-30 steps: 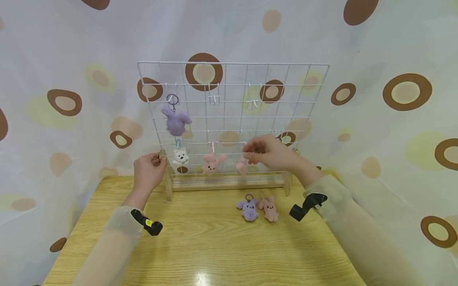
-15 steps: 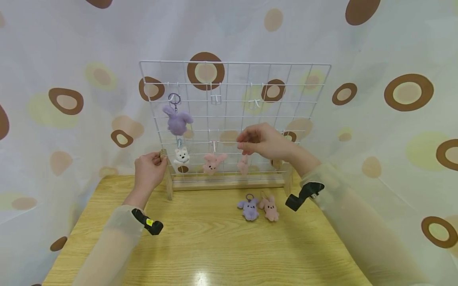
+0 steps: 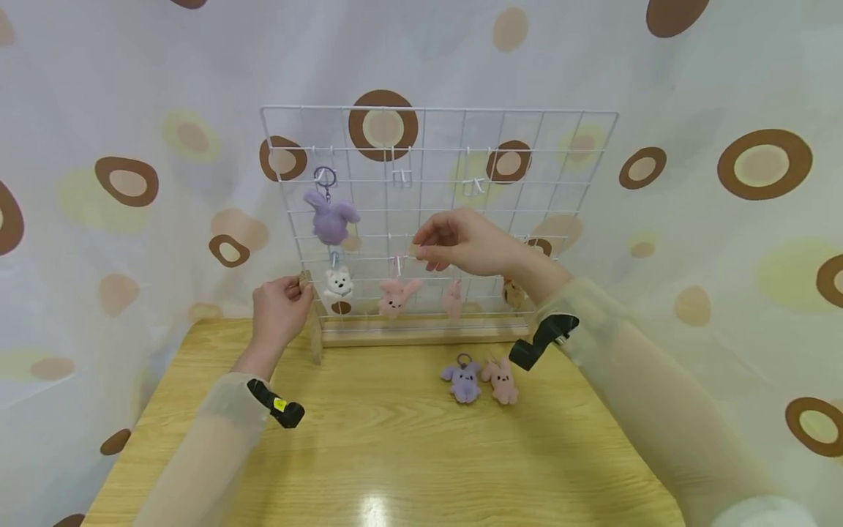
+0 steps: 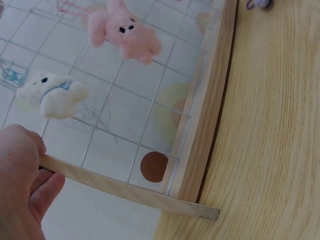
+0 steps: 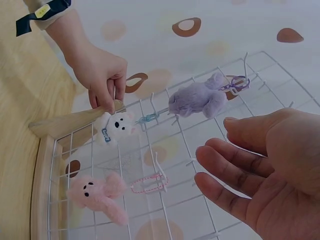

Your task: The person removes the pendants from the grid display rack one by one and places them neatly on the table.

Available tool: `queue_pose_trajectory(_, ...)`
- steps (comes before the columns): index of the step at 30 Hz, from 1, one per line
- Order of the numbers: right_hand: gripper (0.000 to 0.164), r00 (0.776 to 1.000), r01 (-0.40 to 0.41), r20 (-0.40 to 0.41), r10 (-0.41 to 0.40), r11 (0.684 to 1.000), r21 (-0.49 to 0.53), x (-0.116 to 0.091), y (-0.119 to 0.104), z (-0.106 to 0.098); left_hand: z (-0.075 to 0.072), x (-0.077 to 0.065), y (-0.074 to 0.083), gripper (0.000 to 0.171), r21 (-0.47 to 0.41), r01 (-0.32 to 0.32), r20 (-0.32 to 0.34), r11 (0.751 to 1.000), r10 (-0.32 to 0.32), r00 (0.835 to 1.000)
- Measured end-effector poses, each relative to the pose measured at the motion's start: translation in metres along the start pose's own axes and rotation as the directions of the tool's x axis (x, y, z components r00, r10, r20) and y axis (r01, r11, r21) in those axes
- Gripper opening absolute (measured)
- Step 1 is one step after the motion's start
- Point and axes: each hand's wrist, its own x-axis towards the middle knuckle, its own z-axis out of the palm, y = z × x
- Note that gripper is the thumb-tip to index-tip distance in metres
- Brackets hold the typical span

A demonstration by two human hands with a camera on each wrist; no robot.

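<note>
"While the left hand is raised there, what does it hold?"

"It pinches the top of the wooden upright, thumb and fingers bent round it."

"And the right hand?"

"Raised in front of the wire grid, fingers softly bent, with the thumb standing apart from the fingertips. The right wrist view shows that gap well."

"Which plush hangs nearest the left hand?"

"The white dog, just to its right. The purple rabbit hangs by its ring above the dog, so it is higher than the left hand and well to the left of the right hand."

"What about below the right hand?"

"The pink rabbit hangs below and to its left, from a pink loop. A second pink plush hangs under the hand, and a brownish plush shows below the wrist, partly hidden by the forearm."

"And lower still?"

"On the table, below that same hand, a lilac rabbit and a rosy rabbit lie side by side. I can't tell whether they touch."
</note>
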Motion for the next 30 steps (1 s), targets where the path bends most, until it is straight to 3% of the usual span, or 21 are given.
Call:
queue_pose_trajectory(19, 0.023, 0.998, -0.006, -0.056, 0.009, 0.999, 0.041, 0.043, -0.028, 0.011, 0.0, 0.0, 0.002, 0.029, 0.003, 0.004, 0.013, 1.0, -0.004, 1.0)
queue_pose_trajectory(30, 0.027, 0.999, 0.001, -0.036, 0.003, 0.995, 0.1, 0.067, -0.04, 0.032, -0.001, 0.0, 0.001, 0.03, -0.001, 0.015, 0.025, 1.0, -0.015, 1.0)
